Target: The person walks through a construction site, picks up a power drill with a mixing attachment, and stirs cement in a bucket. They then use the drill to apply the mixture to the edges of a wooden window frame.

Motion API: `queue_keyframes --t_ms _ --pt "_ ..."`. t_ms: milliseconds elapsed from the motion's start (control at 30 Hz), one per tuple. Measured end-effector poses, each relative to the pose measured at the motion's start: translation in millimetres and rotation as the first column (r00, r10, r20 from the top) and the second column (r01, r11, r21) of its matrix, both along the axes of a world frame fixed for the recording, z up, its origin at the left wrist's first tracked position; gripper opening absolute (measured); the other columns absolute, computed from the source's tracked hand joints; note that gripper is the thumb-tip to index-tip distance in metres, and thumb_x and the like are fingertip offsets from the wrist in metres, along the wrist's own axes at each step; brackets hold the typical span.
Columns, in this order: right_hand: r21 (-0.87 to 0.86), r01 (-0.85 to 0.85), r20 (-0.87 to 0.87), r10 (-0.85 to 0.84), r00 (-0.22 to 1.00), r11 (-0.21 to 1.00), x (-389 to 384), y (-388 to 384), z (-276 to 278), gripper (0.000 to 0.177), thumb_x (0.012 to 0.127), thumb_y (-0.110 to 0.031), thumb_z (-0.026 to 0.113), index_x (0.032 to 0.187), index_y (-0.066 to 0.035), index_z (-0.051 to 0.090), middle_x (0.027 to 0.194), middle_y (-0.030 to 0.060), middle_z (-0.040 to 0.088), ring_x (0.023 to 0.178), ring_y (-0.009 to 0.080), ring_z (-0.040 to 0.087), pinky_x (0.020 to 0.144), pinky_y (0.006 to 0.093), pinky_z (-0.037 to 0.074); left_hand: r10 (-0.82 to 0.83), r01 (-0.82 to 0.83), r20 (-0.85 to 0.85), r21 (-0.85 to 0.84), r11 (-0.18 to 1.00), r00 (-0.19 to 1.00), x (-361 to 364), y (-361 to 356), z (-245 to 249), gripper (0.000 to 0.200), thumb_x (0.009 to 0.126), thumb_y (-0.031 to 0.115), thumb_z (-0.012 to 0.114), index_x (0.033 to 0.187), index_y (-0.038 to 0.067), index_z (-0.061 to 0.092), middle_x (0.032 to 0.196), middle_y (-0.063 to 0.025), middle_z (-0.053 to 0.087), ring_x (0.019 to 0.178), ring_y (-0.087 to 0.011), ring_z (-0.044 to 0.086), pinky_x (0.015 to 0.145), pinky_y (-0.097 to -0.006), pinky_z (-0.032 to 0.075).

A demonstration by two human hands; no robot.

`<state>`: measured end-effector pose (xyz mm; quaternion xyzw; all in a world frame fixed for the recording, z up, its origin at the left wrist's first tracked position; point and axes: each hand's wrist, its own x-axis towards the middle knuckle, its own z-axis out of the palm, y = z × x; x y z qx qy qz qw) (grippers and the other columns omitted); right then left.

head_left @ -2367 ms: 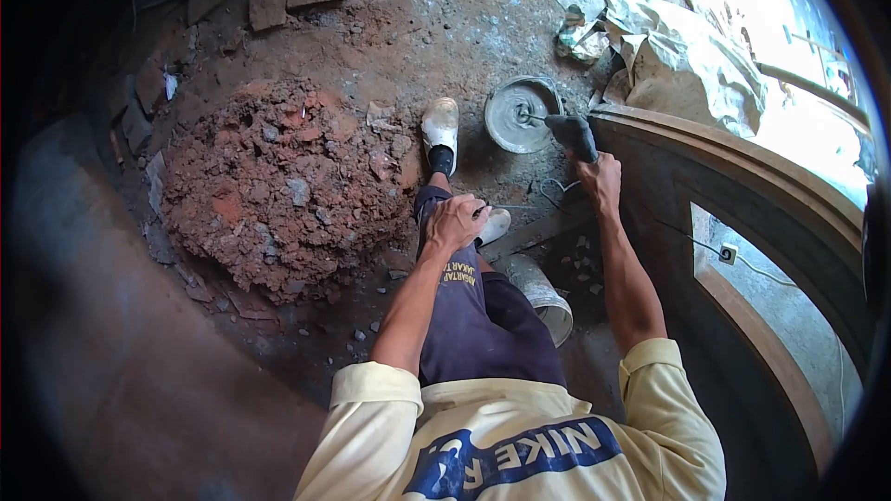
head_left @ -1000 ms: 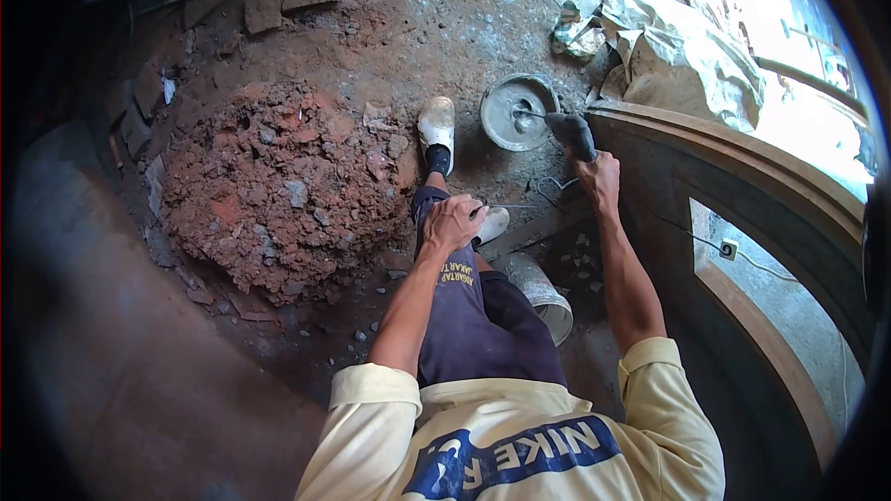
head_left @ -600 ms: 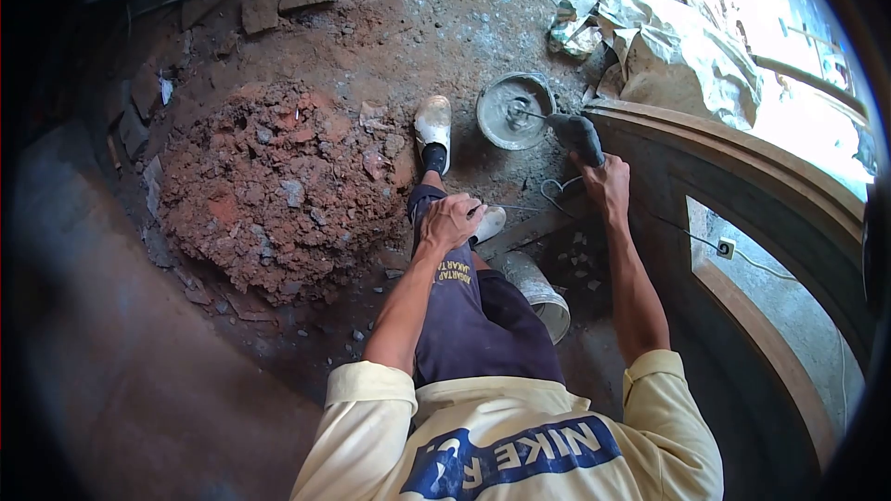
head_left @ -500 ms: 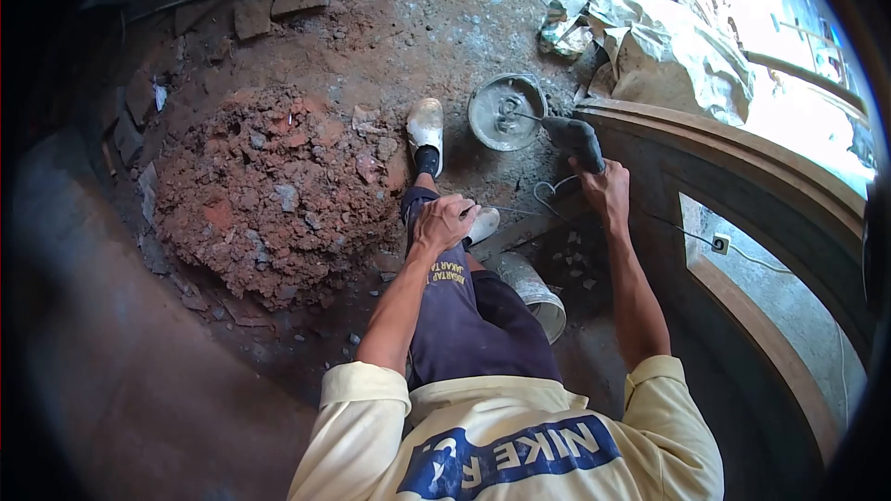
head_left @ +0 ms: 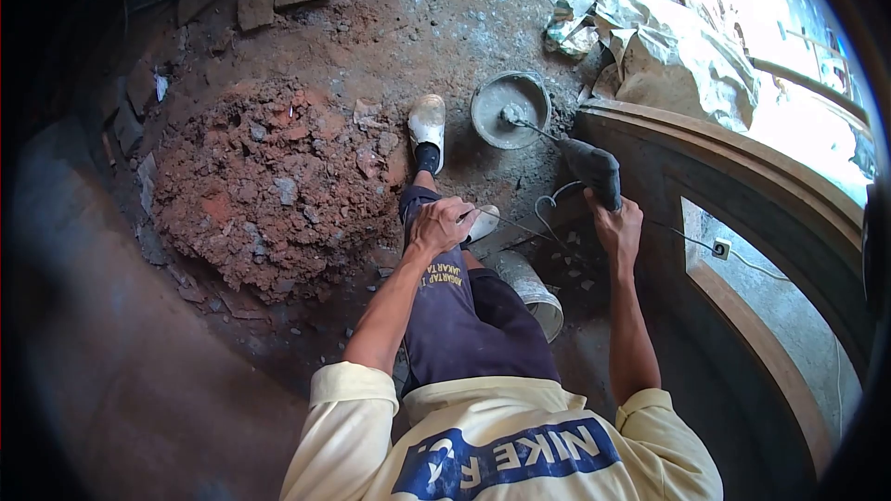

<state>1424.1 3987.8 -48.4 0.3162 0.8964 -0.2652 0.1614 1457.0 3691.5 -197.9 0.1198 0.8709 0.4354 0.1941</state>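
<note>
My right hand (head_left: 616,227) is wrapped round the grip of a dark power drill (head_left: 592,167). A mixing paddle (head_left: 534,126) runs from the drill into a round bucket (head_left: 476,116); its mortar-coated head shows at the surface of the wet grey mix (head_left: 506,95). My left hand (head_left: 442,224) is closed by my left thigh, with a thin rod (head_left: 510,220) reaching out of it toward the right. The drill's cord (head_left: 541,213) curls below the drill.
A large mound of reddish rubble (head_left: 278,195) lies on the left. A dirty white bucket (head_left: 538,297) lies tipped by my leg. Wooden frames (head_left: 742,144) stand on the right, with a crumpled sheet (head_left: 677,60) behind. A cord connector (head_left: 721,248) hangs by an opening.
My right hand has drawn the drill back and to the right. The paddle head has come up out of the mix, whose surface looks smoother. The left hand has barely moved.
</note>
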Motion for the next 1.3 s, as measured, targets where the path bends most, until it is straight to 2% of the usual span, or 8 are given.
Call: queue_keyframes --t_ms 133,233,300,400,633,767,1000,1300 --pt "0.002 -0.028 -0.001 0.028 1.000 1.000 6 1 -28 0.050 0.084 -0.043 0.077 0.086 0.007 0.070 0.061 0.0204 0.063 0.057 0.0257 0.067 0.060 0.0401 0.050 0.003 -0.003 0.034 -0.007 1.000 0.999 1 1 0 0.024 0.089 0.031 0.072 0.089 0.007 0.076 0.088 -0.0090 0.072 0.078 -0.0323 0.071 0.069 -0.0432 0.056" --pt "-0.002 -0.060 0.038 0.060 0.997 0.998 -5 1 -84 0.052 0.083 -0.046 0.076 0.085 0.005 0.071 0.071 0.0278 0.066 0.074 0.0445 0.069 0.067 0.0474 0.052 0.003 -0.001 0.060 -0.032 0.999 0.998 -1 -1 2 0.024 0.090 0.031 0.070 0.090 0.007 0.076 0.088 -0.0095 0.072 0.079 -0.0332 0.071 0.070 -0.0438 0.057" --pt "0.045 -0.102 -0.001 0.102 0.995 0.994 -15 -1 -122 0.053 0.082 -0.047 0.076 0.084 0.005 0.071 0.072 0.0285 0.066 0.075 0.0443 0.069 0.067 0.0481 0.052 -0.007 0.010 0.079 -0.043 0.999 0.997 -1 3 3 0.024 0.090 0.031 0.070 0.090 0.008 0.076 0.088 -0.0097 0.072 0.080 -0.0336 0.071 0.071 -0.0441 0.057" --pt "0.041 -0.073 0.008 0.073 0.997 0.996 -33 -5 -119 0.053 0.082 -0.047 0.077 0.083 0.006 0.071 0.071 0.0281 0.065 0.075 0.0439 0.069 0.067 0.0479 0.052 0.005 0.006 0.118 -0.088 0.996 0.993 -4 4 3 0.025 0.090 0.032 0.069 0.090 0.008 0.076 0.089 -0.0094 0.072 0.081 -0.0338 0.071 0.073 -0.0446 0.057" --pt "-0.015 -0.172 0.027 0.173 0.985 0.985 -29 16 -14 0.048 0.082 -0.042 0.078 0.083 0.005 0.071 0.068 0.0250 0.066 0.072 0.0418 0.070 0.064 0.0458 0.051 -0.036 0.036 0.037 -0.003 0.999 0.999 -5 4 1 0.026 0.089 0.033 0.072 0.089 0.007 0.076 0.088 -0.0097 0.072 0.079 -0.0324 0.071 0.071 -0.0425 0.057" --pt "-0.016 -0.173 0.059 0.174 0.983 0.985 -13 9 -7 0.043 0.082 -0.039 0.077 0.086 0.003 0.073 0.070 0.0258 0.066 0.075 0.0432 0.069 0.067 0.0468 0.052 -0.071 0.070 0.015 0.031 0.997 0.997 -10 6 4 0.026 0.088 0.032 0.074 0.089 0.006 0.076 0.086 -0.0106 0.072 0.077 -0.0327 0.070 0.069 -0.0416 0.056" --pt "0.035 -0.154 -0.023 0.155 0.988 0.987 -3 -9 -114 0.047 0.082 -0.044 0.077 0.087 0.003 0.073 0.076 0.0286 0.066 0.079 0.0455 0.068 0.070 0.0494 0.053 -0.059 0.059 0.042 -0.002 0.998 0.997 -5 5 -6 0.027 0.088 0.032 0.072 0.089 0.006 0.076 0.087 -0.0109 0.072 0.079 -0.0332 0.071 0.071 -0.0421 0.057" --pt "0.045 0.154 -0.038 -0.152 0.988 0.987 -34 -12 -120 0.062 0.078 -0.054 0.078 0.077 0.008 0.070 0.072 0.0285 0.066 0.076 0.0447 0.069 0.071 0.0490 0.052 -0.020 0.029 0.088 -0.097 0.995 0.996 -15 5 -3 0.027 0.089 0.035 0.069 0.091 0.010 0.078 0.092 -0.0094 0.074 0.082 -0.0343 0.071 0.075 -0.0448 0.058"
